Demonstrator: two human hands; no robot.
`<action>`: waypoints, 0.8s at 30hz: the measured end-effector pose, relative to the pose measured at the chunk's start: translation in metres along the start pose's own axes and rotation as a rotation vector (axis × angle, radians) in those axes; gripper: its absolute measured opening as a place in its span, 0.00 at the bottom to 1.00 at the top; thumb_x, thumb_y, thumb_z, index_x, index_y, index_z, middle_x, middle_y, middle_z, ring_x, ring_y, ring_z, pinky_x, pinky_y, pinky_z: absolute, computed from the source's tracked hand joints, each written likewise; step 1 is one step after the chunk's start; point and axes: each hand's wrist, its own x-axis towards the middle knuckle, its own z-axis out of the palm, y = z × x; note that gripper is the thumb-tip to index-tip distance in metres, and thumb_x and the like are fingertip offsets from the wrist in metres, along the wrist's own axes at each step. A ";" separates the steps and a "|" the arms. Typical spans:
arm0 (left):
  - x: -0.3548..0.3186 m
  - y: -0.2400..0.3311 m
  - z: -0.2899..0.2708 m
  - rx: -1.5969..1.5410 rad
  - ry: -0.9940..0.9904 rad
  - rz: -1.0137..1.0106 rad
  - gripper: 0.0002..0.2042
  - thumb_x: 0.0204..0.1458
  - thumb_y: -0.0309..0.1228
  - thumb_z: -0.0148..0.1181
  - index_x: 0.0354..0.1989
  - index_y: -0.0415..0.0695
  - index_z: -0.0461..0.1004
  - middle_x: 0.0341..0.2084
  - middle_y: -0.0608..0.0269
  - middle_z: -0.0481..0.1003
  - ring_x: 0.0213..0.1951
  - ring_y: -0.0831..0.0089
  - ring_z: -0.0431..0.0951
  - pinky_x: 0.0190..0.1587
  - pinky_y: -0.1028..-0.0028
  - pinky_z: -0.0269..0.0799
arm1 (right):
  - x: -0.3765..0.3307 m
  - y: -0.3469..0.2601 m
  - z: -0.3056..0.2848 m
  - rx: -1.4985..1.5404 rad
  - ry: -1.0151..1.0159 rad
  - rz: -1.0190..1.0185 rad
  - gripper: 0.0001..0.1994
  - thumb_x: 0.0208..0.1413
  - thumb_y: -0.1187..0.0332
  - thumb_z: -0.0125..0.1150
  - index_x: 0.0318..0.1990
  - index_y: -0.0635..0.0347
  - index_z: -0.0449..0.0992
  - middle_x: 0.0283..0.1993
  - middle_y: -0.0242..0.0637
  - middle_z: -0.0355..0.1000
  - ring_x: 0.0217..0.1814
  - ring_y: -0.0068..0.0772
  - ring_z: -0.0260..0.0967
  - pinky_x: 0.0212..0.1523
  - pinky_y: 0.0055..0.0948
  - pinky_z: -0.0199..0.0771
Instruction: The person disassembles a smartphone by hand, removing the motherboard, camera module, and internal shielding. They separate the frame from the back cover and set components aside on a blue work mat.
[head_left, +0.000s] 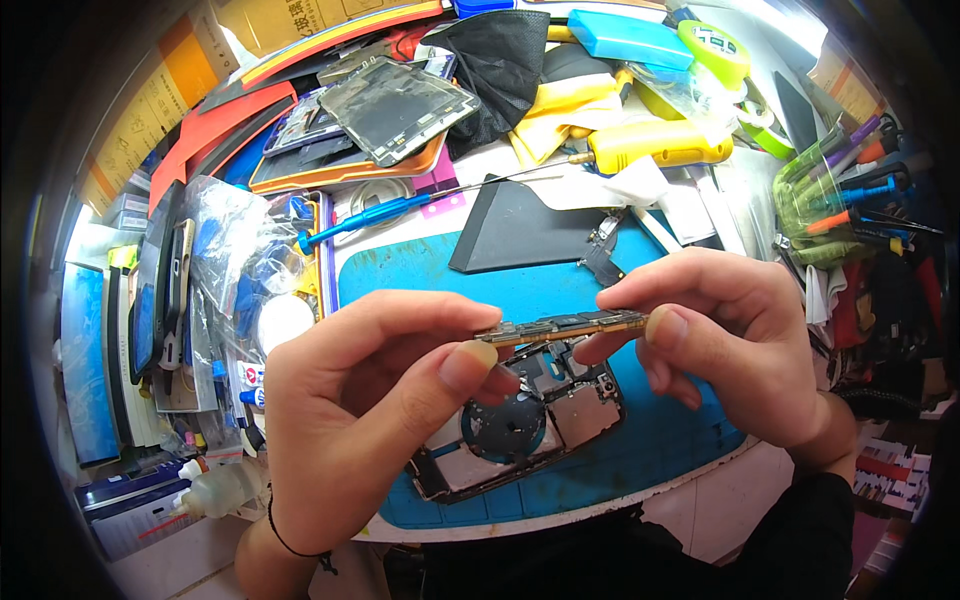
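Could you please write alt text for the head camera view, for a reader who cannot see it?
Both hands, left hand and right hand, pinch a narrow circuit board by its ends, held edge-on above an opened phone frame on a blue work mat. Screwdrivers, screens and other repair clutter crowd the bench behind.

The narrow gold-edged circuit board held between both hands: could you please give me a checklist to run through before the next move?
1. Narrow gold-edged circuit board gripped at both ends: ok, left hand pinches one end, right hand the other.
2. Board level: ok, nearly horizontal.
3. Board free of the opened phone frame beneath: cannot tell, a cable may join them.
4. Frame lying flat on the blue work mat: ok.
5. Blue-handled screwdriver out of the way: ok, it lies beyond the hands.
6. Board surface undamaged: cannot tell, only its edge shows.
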 end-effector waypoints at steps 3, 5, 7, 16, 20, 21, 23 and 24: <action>0.000 -0.001 -0.001 -0.005 -0.006 0.009 0.17 0.72 0.38 0.68 0.54 0.32 0.82 0.41 0.46 0.87 0.39 0.62 0.91 0.46 0.63 0.88 | 0.000 0.000 0.000 -0.006 -0.003 -0.001 0.18 0.79 0.60 0.61 0.61 0.68 0.81 0.48 0.54 0.88 0.30 0.16 0.75 0.29 0.17 0.73; 0.001 -0.002 -0.001 -0.007 -0.009 0.015 0.18 0.72 0.38 0.68 0.54 0.32 0.82 0.41 0.46 0.87 0.38 0.62 0.90 0.44 0.64 0.87 | 0.000 -0.001 0.000 -0.008 0.003 0.001 0.18 0.79 0.60 0.61 0.61 0.69 0.82 0.48 0.54 0.88 0.30 0.16 0.75 0.29 0.17 0.73; 0.001 -0.003 -0.001 -0.020 -0.014 0.026 0.18 0.72 0.39 0.68 0.54 0.33 0.82 0.40 0.47 0.87 0.38 0.63 0.90 0.43 0.65 0.87 | -0.001 -0.001 0.001 0.003 0.010 -0.009 0.18 0.79 0.60 0.61 0.61 0.69 0.82 0.48 0.54 0.88 0.31 0.16 0.75 0.29 0.17 0.72; 0.000 -0.001 0.000 -0.029 0.009 0.004 0.17 0.69 0.36 0.71 0.56 0.32 0.82 0.41 0.51 0.86 0.37 0.66 0.89 0.42 0.67 0.86 | 0.001 0.000 0.003 0.033 0.020 -0.020 0.18 0.78 0.64 0.62 0.64 0.70 0.81 0.46 0.47 0.88 0.31 0.15 0.74 0.29 0.17 0.70; 0.000 0.000 0.000 -0.011 0.020 -0.022 0.17 0.69 0.34 0.70 0.56 0.32 0.82 0.41 0.52 0.86 0.38 0.66 0.89 0.43 0.67 0.86 | 0.001 -0.003 0.003 0.032 0.034 0.033 0.18 0.77 0.65 0.63 0.64 0.71 0.80 0.39 0.38 0.84 0.31 0.15 0.74 0.29 0.17 0.68; 0.000 0.001 0.000 -0.007 0.015 -0.024 0.17 0.69 0.34 0.70 0.56 0.32 0.82 0.41 0.52 0.86 0.39 0.66 0.89 0.43 0.67 0.86 | 0.001 -0.003 0.003 0.032 0.033 0.043 0.18 0.76 0.66 0.63 0.64 0.71 0.80 0.37 0.36 0.82 0.31 0.15 0.74 0.29 0.18 0.68; 0.000 0.001 0.000 -0.004 0.012 -0.026 0.17 0.69 0.34 0.70 0.57 0.32 0.82 0.41 0.52 0.86 0.39 0.66 0.89 0.43 0.67 0.87 | 0.001 -0.004 0.003 0.029 0.034 0.050 0.18 0.76 0.66 0.63 0.64 0.71 0.80 0.35 0.34 0.81 0.31 0.15 0.74 0.28 0.18 0.67; 0.000 0.001 0.000 -0.005 0.013 -0.027 0.17 0.69 0.34 0.70 0.57 0.32 0.82 0.42 0.52 0.86 0.39 0.66 0.89 0.43 0.67 0.87 | 0.001 -0.003 0.004 0.028 0.035 0.048 0.18 0.76 0.66 0.63 0.64 0.71 0.81 0.34 0.33 0.80 0.31 0.15 0.74 0.28 0.18 0.66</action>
